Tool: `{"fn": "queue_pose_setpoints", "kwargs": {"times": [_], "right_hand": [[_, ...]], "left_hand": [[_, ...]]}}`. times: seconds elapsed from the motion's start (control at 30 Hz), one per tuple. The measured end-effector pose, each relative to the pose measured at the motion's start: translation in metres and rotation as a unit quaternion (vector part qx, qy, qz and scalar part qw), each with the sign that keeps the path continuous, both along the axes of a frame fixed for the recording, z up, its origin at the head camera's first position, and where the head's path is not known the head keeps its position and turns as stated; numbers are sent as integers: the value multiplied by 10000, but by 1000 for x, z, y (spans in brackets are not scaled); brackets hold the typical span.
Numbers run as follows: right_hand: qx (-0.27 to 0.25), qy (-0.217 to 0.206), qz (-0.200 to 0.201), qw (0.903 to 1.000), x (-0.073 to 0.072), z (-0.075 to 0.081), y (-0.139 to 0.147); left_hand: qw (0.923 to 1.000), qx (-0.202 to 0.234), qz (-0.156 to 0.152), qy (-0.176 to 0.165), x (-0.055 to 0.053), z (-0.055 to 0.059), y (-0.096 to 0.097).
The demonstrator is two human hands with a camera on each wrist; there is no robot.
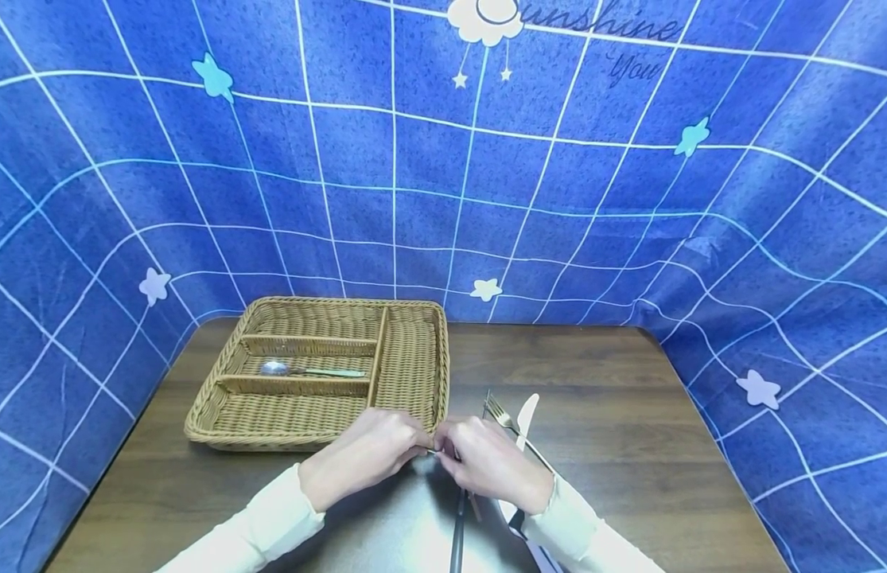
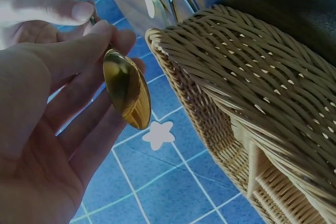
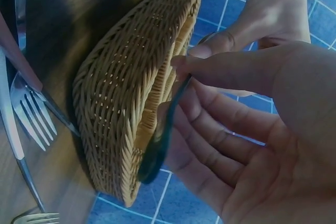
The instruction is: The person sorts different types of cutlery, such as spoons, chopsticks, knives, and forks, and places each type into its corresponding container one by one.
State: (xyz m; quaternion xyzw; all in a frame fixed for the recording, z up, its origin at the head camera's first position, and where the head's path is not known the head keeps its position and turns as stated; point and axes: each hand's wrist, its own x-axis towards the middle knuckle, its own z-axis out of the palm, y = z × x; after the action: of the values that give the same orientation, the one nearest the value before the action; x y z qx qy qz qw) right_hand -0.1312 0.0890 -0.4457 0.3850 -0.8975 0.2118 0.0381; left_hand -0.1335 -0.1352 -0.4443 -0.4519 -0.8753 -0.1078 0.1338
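In front of the wicker basket's near right corner, my left hand [image 1: 371, 451] and right hand [image 1: 496, 463] meet over one spoon [image 2: 127, 90]. Its bowl is gold and its handle [image 3: 157, 153] dark green. Thumb and fingers of the left hand pinch it close to the bowl, while the right hand pinches the handle. Both hands hold it just outside the basket [image 1: 445, 366]. A second spoon [image 1: 274, 368], with a light green handle, lies in the basket's middle left compartment.
Right of the basket, several pieces of cutlery lie on the wooden table [image 1: 593, 366], among them a fork [image 1: 497, 411] and a knife [image 1: 527, 412]. They are partly hidden under the right hand and forearm. A blue patterned cloth [image 1: 429, 159] surrounds the table's back and sides.
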Motion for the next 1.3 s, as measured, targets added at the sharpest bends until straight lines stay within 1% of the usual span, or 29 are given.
{"fn": "queue_pose_setpoints", "kwargs": {"times": [0.1,0.17,0.23,0.3,0.4,0.5,0.57,0.63,0.73,0.87,0.97,1.07,1.2,1.3], "right_hand": [[-291,-370,61,9989,-4,-3,1],[-678,-739,92,9949,-9,-6,2],[-1070,-1045,18,9888,-14,-10,4],[-1421,-1307,-197,9810,-19,-15,5],[-1749,-1480,-690,9710,-27,-25,8],[-1933,-1604,-1206,9604,-33,-38,10],[-1945,-1620,-1448,9565,-35,-46,10],[-1858,-1623,-1600,9558,-37,-52,10],[-1791,-1824,-1513,9549,-39,-56,7],[-1717,-2018,-1323,9552,-38,-58,2],[-1691,-1963,-1330,9567,-38,-59,-3],[-1746,-1948,-1373,9554,-38,-59,-6],[-1726,-1914,-1420,9557,-38,-60,-8],[-1676,-1886,-1434,9570,-38,-60,-8]], "left_hand": [[10000,37,23,-73,-1,1,-2],[9998,62,82,-146,-1,3,-4],[9996,67,172,-197,-1,4,-9],[9993,44,311,-219,-1,6,-16],[9984,29,529,-220,-2,8,-29],[9971,74,728,-214,-1,8,-43],[9959,137,868,-208,-1,9,-53],[9939,204,1060,-217,0,10,-62],[9899,242,1379,-201,-1,13,-76],[9850,268,1705,-48,-4,18,-94],[9825,297,1836,43,-7,21,-108],[9806,315,1935,63,-9,25,-124],[9764,341,2133,29,-13,29,-145],[9741,329,2238,-26,-16,29,-158]]}}
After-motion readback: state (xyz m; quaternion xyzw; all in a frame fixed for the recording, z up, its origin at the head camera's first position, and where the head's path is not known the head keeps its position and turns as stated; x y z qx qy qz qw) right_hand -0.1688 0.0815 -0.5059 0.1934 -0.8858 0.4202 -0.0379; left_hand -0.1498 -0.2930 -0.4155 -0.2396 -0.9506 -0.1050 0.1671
